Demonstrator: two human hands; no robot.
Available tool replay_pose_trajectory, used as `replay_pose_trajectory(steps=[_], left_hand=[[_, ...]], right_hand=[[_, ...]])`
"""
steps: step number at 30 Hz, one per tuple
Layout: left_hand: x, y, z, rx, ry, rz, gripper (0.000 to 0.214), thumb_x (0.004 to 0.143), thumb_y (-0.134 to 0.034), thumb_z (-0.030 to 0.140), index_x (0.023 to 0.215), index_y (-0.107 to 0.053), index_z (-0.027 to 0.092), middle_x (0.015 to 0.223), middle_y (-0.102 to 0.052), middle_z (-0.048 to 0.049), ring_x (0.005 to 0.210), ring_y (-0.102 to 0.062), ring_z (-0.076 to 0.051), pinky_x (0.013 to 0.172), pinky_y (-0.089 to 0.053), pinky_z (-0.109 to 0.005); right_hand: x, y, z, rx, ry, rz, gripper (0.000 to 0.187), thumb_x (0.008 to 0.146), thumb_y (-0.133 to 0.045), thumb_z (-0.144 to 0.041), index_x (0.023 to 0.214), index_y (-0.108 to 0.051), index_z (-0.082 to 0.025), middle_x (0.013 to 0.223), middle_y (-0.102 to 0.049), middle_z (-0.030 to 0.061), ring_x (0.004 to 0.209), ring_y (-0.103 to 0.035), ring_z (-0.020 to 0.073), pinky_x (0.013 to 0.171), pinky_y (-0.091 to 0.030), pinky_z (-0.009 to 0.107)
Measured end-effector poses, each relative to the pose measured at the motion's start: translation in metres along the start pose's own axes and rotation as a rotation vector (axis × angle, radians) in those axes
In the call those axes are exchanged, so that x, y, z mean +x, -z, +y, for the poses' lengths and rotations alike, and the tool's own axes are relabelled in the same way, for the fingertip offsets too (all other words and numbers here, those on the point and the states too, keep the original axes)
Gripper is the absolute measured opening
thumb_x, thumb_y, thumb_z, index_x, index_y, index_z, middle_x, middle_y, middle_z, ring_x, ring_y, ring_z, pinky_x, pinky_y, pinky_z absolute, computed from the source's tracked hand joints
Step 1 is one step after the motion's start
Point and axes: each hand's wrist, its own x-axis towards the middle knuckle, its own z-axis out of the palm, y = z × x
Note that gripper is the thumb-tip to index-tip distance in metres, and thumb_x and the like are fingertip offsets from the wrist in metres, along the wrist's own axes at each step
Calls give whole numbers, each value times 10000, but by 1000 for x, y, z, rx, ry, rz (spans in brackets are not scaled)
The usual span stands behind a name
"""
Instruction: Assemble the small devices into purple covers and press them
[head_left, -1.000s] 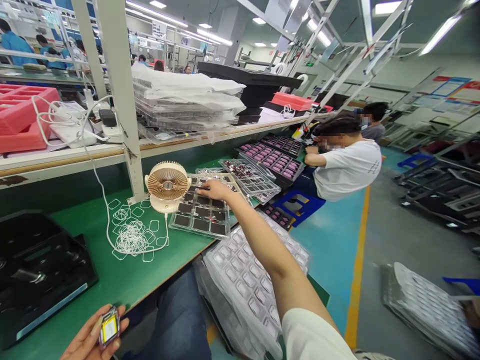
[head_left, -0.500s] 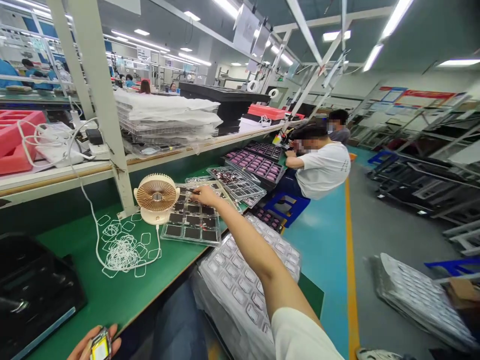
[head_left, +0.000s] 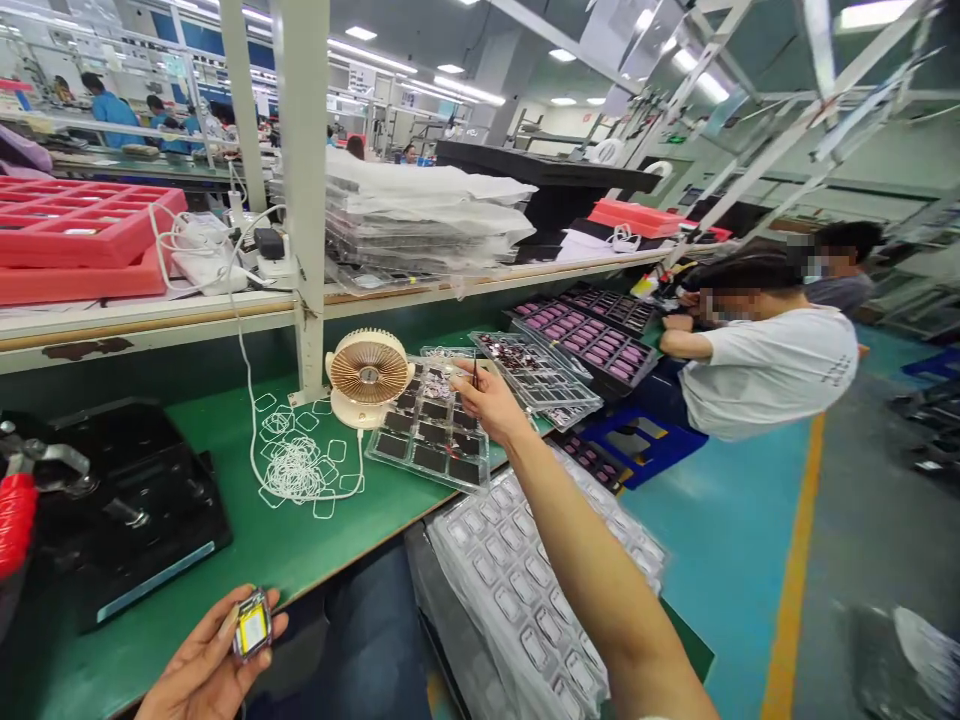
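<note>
My left hand (head_left: 214, 650), low at the left by the bench's front edge, is closed around a small rounded electronic device (head_left: 253, 625) with a yellow-edged pale block inside. My right hand (head_left: 487, 400) reaches forward over the far right corner of a clear tray (head_left: 429, 462) of dark rectangular parts. Its fingers pinch a thin dark tool, apparently tweezers (head_left: 475, 372), pointing up. Small shiny pieces lie in the tray near the fingertips. Left of the tray stands a cream fan (head_left: 370, 375), and a heap of white ring-shaped gaskets (head_left: 296, 468) lies nearby on the green bench (head_left: 375, 530).
A black press with a red handle (head_left: 15, 525) occupies the left. Clear trays (head_left: 529, 370) and pink-filled trays (head_left: 585, 335) continue along the bench. Wrapped trays (head_left: 510, 560) are stacked below my right arm. A co-worker (head_left: 772, 350) sits to the right. A shelf (head_left: 420, 290) runs above.
The view has swung left and down, showing more of my left hand with the device. My right hand has drawn back toward the tray's right side, its tool now turned upward.
</note>
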Motion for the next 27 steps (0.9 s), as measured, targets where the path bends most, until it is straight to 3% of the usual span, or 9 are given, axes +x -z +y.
replay_pose_trajectory(steps=[3,6,9,11,13,16,18,22,27], left_hand=[[-6,-21,3,-11,-43,12,372,787,-921,178,1142,-810,159,1328,-755,-217,1122,-773,-422,790,-679,-393],[-10,-43,5,-26,-117,-19,358,833,-905,211,1169,-792,160,1373,-730,-217,1161,-762,-403,809,-672,-386],[-7,-57,6,-64,-202,-61,365,814,-935,250,1131,-790,144,1337,-744,-207,1202,-744,-407,873,-658,-384],[-4,-61,7,-98,-269,-76,358,828,-931,291,1125,-789,150,1305,-754,-190,1206,-742,-401,930,-645,-417],[-2,-62,8,-128,-342,-60,309,881,-889,342,1109,-788,160,1282,-758,-169,1210,-740,-379,981,-629,-452],[-3,-63,9,-144,-453,-5,249,928,-842,374,1054,-781,169,1254,-752,-130,1211,-732,-341,1023,-612,-486],[-5,-62,8,-143,-516,37,221,925,-845,357,1033,-772,178,1229,-743,-101,1193,-731,-314,1030,-609,-489],[-10,-59,8,-153,-579,69,312,901,-868,317,1172,-734,242,1237,-726,-78,1241,-704,-303,1047,-597,-471],[-13,-56,7,-170,-602,66,338,877,-886,287,1173,-727,249,1225,-700,-65,1273,-682,-303,1080,-577,-458]], right_hand=[[-37,-30,-10,91,-45,-71,743,757,-896,-707,1231,-692,-172,897,-690,19,468,-307,33,434,-215,201],[-80,-77,-11,164,-107,-158,600,820,-891,-651,1136,-736,-165,962,-755,83,457,-326,36,428,-238,208],[-127,-136,-10,173,-115,-234,467,901,-860,-590,1125,-763,-191,979,-792,107,535,-542,107,492,-425,231],[-157,-175,-10,143,-31,-271,326,967,-818,-524,1082,-799,-220,975,-801,98,750,-717,198,680,-580,300],[-183,-210,-11,131,120,-277,171,1003,-795,-422,1023,-834,-257,988,-796,78,922,-758,238,824,-614,341],[-207,-248,-8,142,324,-224,92,993,-797,-258,1042,-859,-306,976,-750,50,821,-719,182,673,-581,265],[-215,-265,-3,155,389,-206,194,981,-795,-180,1096,-856,-325,947,-722,36,746,-680,153,596,-542,240],[-218,-282,4,188,441,-249,314,971,-782,-100,1157,-844,-344,1012,-740,43,863,-729,186,713,-599,284],[-216,-292,7,230,408,-216,267,956,-796,-125,1094,-864,-342,960,-655,44,828,-686,180,681,-587,290]])
